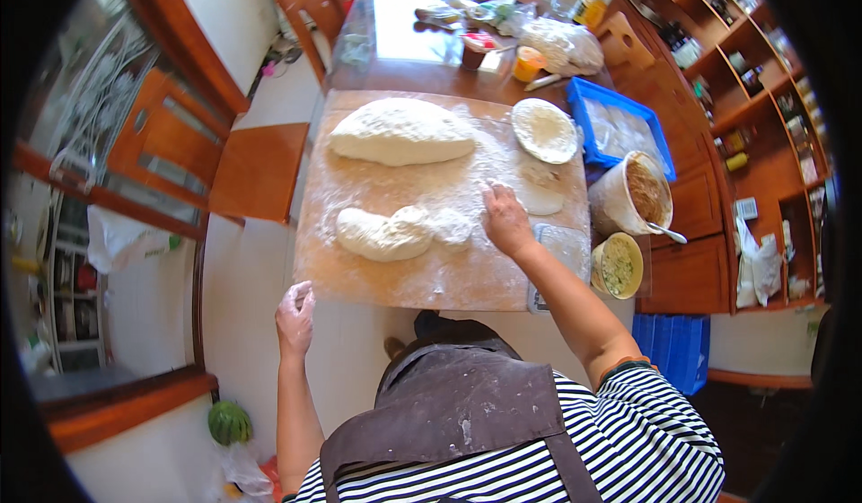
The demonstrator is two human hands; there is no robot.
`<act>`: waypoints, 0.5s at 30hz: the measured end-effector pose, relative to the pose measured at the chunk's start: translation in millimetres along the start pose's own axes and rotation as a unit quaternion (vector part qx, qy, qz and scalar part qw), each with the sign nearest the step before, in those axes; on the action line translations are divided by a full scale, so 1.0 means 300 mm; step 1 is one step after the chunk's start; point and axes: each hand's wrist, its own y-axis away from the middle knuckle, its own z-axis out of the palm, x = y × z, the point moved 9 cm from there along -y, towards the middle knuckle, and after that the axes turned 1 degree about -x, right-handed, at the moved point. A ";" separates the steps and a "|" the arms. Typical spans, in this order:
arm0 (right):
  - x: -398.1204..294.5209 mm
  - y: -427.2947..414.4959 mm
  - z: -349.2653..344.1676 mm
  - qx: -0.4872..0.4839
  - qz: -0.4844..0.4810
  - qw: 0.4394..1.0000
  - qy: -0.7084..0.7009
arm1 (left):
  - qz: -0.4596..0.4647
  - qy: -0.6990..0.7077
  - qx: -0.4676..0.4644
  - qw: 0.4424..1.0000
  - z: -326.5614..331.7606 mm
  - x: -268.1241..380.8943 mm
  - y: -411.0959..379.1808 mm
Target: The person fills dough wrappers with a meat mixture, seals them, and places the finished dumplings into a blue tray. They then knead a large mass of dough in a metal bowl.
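Observation:
My right hand [506, 217] reaches over the floured wooden board [377, 287], its fingertips in the loose flour [495, 156]; whether it grips any flour cannot be told. My left hand [295, 314] is off the board's lower left corner, holding nothing visible, fingers bent together. A large floured dough log [403, 133] lies across the far part of the board. Nearer me is a smaller, lumpy dough piece [384, 235], with a round floured lump [452, 227] at its right end. A white plate of flour [544, 131] sits at the upper right. A kitchen scale [562, 250] lies right of my forearm.
Along the right edge stand a blue crate [623, 126] with plastic-covered contents, a tub of brown filling [643, 190] with a spoon, and a bowl of chopped greens [617, 265]. Farther back are bags, cups and an oil bottle [588, 6]. A wooden chair [259, 170] stands left.

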 end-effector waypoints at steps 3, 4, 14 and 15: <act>0.334 0.075 0.125 -0.012 -0.040 0.994 0.102 | 0.077 -0.051 -0.062 0.994 0.176 0.179 -0.135; 0.350 0.069 0.110 -0.022 0.017 0.995 0.101 | 0.093 -0.089 -0.071 0.989 0.193 0.215 -0.150; 0.491 -0.044 -0.026 -0.076 0.078 0.987 -0.120 | 0.081 0.059 -0.044 0.994 0.252 0.324 -0.606; 0.499 -0.057 -0.012 -0.101 0.104 0.981 -0.130 | 0.087 0.068 -0.047 0.993 0.252 0.317 -0.678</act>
